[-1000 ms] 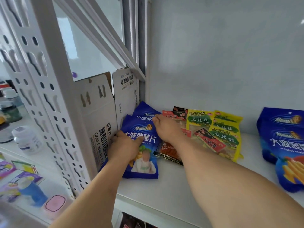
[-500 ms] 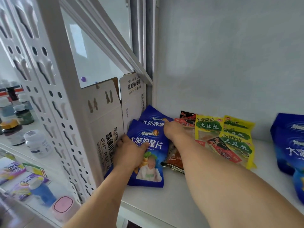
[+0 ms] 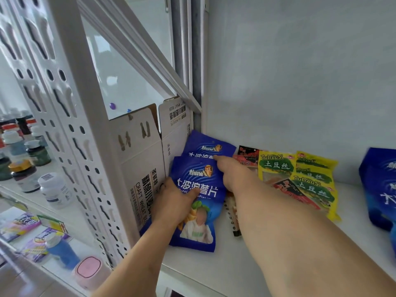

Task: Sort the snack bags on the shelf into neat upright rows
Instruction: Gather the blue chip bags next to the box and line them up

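Two blue chip bags lean at the shelf's left end against a white carton (image 3: 141,168). My left hand (image 3: 171,202) grips the front blue bag (image 3: 199,211) by its left edge, thumb across the face. My right hand (image 3: 233,174) reaches over that bag's right side, with a fingertip touching the rear blue bag (image 3: 205,146). Right of them lie yellow snack packets (image 3: 308,179) and red-and-black packets (image 3: 248,154), overlapping and flat or slumped. A striped dark packet (image 3: 232,217) lies under my right forearm. More blue bags (image 3: 379,189) stand at the far right edge.
The white shelf board (image 3: 214,273) has bare surface in front. A perforated white upright (image 3: 85,146) and diagonal brace bound the left side. Beyond it, another shelf holds bottles and jars (image 3: 32,168); boxes and a pink item (image 3: 87,269) lie lower left.
Both hands stay on the two blue bags at the carton. The view has shifted, so the right-hand blue bags now sit at the frame's edge.
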A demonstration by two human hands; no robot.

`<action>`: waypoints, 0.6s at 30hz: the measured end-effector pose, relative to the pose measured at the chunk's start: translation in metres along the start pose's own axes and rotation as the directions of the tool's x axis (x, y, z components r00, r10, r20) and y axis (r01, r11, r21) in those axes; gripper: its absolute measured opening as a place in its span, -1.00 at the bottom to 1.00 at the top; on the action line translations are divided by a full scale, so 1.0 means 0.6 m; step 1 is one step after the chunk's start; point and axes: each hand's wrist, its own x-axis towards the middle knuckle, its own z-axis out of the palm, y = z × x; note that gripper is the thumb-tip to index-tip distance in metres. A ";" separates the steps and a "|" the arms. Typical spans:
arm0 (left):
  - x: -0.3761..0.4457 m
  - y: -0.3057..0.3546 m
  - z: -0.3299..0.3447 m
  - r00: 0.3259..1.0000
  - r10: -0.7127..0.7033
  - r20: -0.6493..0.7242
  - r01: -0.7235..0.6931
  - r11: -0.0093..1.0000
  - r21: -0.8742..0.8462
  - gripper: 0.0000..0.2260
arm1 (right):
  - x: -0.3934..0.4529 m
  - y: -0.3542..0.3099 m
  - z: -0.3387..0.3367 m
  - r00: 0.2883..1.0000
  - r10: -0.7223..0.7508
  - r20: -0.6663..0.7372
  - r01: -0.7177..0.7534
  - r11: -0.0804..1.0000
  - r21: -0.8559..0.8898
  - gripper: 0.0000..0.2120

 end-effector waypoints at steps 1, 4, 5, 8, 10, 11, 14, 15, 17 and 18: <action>-0.001 0.001 -0.001 1.000 0.002 0.003 -0.002 1.000 -0.007 -0.30 | -0.007 -0.002 -0.001 1.000 0.011 0.012 -0.012 1.000 0.018 -0.63; 0.006 -0.002 -0.003 0.999 -0.031 0.015 0.032 0.997 -0.077 -0.25 | -0.008 -0.003 -0.010 0.998 0.009 0.055 -0.014 0.995 0.094 -0.76; 0.011 -0.002 -0.006 0.998 -0.051 0.022 0.053 0.994 -0.100 -0.25 | 0.002 -0.002 -0.014 0.998 -0.009 0.066 0.000 0.991 0.130 -0.78; 0.020 0.004 -0.019 0.992 -0.107 0.067 0.112 0.991 -0.078 -0.33 | 0.009 -0.002 -0.026 0.995 -0.053 0.087 0.029 0.965 0.262 -0.74; 0.026 0.002 -0.022 0.986 -0.129 0.101 0.130 0.991 -0.006 -0.32 | 0.018 0.000 -0.037 0.994 -0.069 0.084 0.040 0.950 0.310 -0.68; 0.026 0.003 -0.022 0.984 -0.138 0.113 0.135 0.990 0.031 -0.29 | 0.019 0.001 -0.042 0.995 -0.071 0.069 0.046 0.949 0.313 -0.65; 0.026 0.003 -0.014 0.981 -0.151 0.120 0.135 0.982 0.133 -0.22 | 0.026 0.009 -0.058 0.993 -0.082 0.081 0.053 0.950 0.309 -0.56; 0.024 0.005 -0.014 0.980 -0.155 0.121 0.138 0.981 0.139 -0.23 | 0.023 0.014 -0.062 0.991 -0.088 0.100 0.055 0.953 0.297 -0.56; 0.023 0.009 -0.013 0.980 -0.157 0.122 0.144 0.984 0.108 -0.26 | 0.016 0.023 -0.067 0.981 -0.107 0.160 0.061 0.960 0.272 -0.60; 0.023 0.010 -0.013 0.980 -0.156 0.127 0.146 0.985 0.087 -0.28 | 0.013 0.025 -0.069 0.977 -0.117 0.181 0.064 0.960 0.272 -0.60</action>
